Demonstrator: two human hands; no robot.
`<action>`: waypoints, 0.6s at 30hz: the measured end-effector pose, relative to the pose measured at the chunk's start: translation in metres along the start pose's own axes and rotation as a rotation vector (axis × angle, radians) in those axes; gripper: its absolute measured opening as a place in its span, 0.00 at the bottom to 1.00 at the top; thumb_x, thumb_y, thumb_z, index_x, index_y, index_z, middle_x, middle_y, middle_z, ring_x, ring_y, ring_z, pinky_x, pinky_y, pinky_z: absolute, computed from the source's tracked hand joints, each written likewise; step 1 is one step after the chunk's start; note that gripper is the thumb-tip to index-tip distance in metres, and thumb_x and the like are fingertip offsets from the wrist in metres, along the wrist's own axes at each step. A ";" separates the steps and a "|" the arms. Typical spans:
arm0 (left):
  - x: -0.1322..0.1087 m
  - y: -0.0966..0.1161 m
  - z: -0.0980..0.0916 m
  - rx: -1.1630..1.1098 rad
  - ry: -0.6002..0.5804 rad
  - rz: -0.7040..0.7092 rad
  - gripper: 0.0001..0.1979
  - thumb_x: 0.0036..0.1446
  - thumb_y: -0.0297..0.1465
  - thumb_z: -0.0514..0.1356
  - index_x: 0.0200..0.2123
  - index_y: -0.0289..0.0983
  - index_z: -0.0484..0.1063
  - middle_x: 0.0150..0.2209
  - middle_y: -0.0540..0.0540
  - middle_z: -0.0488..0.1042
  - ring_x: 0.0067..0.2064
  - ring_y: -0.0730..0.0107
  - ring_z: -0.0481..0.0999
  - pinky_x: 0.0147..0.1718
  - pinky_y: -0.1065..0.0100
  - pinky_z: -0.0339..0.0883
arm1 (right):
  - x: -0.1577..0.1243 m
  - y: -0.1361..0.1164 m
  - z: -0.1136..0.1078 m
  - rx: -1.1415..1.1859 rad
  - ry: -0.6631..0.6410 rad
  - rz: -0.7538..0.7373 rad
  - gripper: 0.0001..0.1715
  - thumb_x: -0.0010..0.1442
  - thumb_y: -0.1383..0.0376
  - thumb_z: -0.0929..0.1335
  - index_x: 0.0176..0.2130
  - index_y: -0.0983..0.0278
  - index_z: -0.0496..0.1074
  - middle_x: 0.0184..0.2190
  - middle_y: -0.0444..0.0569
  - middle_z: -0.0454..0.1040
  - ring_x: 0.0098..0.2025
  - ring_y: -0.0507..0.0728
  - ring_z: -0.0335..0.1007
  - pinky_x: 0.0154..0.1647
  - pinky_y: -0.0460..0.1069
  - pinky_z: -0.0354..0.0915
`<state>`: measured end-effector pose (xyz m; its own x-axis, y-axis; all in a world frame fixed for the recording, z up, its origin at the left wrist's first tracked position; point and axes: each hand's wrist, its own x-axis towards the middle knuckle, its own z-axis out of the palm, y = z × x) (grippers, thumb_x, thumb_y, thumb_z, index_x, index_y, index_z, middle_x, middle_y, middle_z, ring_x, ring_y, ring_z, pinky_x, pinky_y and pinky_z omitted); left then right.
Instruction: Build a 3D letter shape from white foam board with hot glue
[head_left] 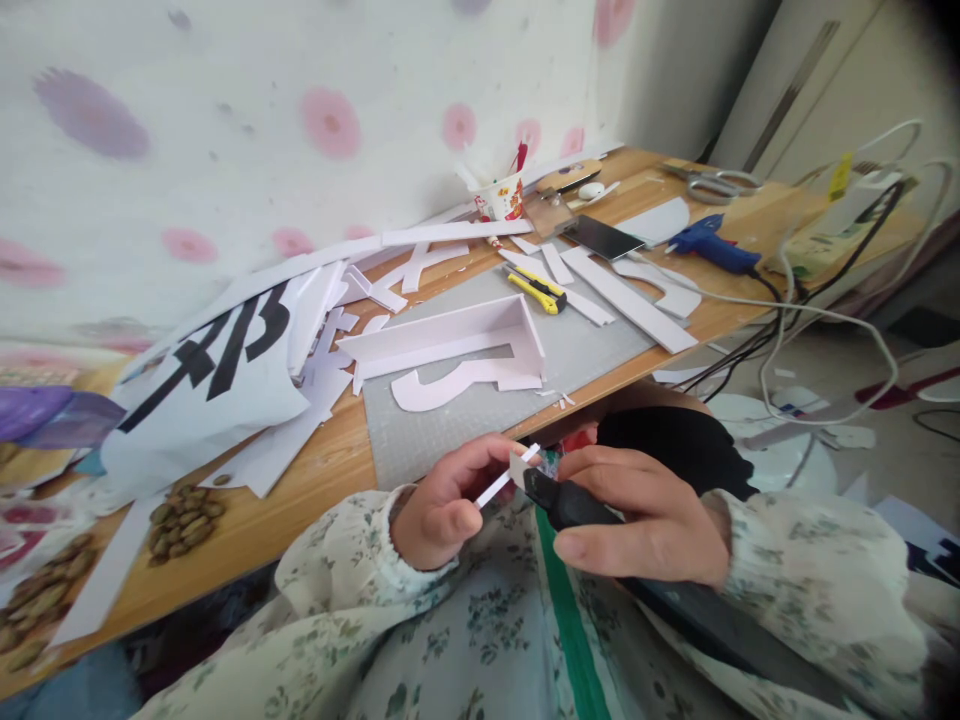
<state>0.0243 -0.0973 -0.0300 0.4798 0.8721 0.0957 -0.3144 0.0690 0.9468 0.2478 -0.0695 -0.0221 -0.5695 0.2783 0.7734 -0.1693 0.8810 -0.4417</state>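
Note:
Just in front of the table edge, my left hand (442, 505) pinches a narrow white foam-board strip (496, 488) between thumb and fingers. My right hand (645, 510) is wrapped round a black-handled cutter (574, 505), whose short flat blade (519, 472) meets the strip near its upper end. Whether the blade is cutting or only touching, I cannot tell. Beyond my hands, a white foam-board channel piece (450, 335) and a curved white cut-out (442, 385) lie on the grey cutting mat (405, 440).
A yellow utility knife (536, 288) lies behind the channel piece, near a phone (604, 237). Further right are a blue glue gun (712, 243), scissors (712, 185) and tangled cables (787, 290). Left are a white bag (217, 370), nuts (184, 522) and foam-board scraps (281, 450). A cup (500, 195) stands behind.

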 end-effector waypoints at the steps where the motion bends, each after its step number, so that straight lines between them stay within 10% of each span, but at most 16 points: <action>1: 0.000 0.000 0.000 0.002 -0.004 0.003 0.33 0.48 0.54 0.62 0.48 0.35 0.71 0.37 0.44 0.67 0.36 0.67 0.63 0.35 0.68 0.55 | -0.001 0.001 -0.001 -0.007 0.000 0.007 0.17 0.64 0.70 0.63 0.53 0.61 0.66 0.34 0.49 0.69 0.41 0.56 0.68 0.40 0.53 0.69; 18: 0.001 0.003 -0.005 0.055 -0.033 0.015 0.34 0.49 0.56 0.59 0.49 0.34 0.69 0.37 0.44 0.67 0.35 0.67 0.61 0.34 0.68 0.54 | -0.011 0.007 0.005 -0.114 0.140 0.051 0.24 0.65 0.66 0.63 0.60 0.59 0.62 0.37 0.52 0.71 0.44 0.58 0.70 0.43 0.54 0.70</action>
<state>0.0194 -0.0938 -0.0290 0.5022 0.8566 0.1188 -0.2765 0.0288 0.9606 0.2491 -0.0686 -0.0360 -0.4559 0.3671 0.8108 -0.0461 0.9000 -0.4334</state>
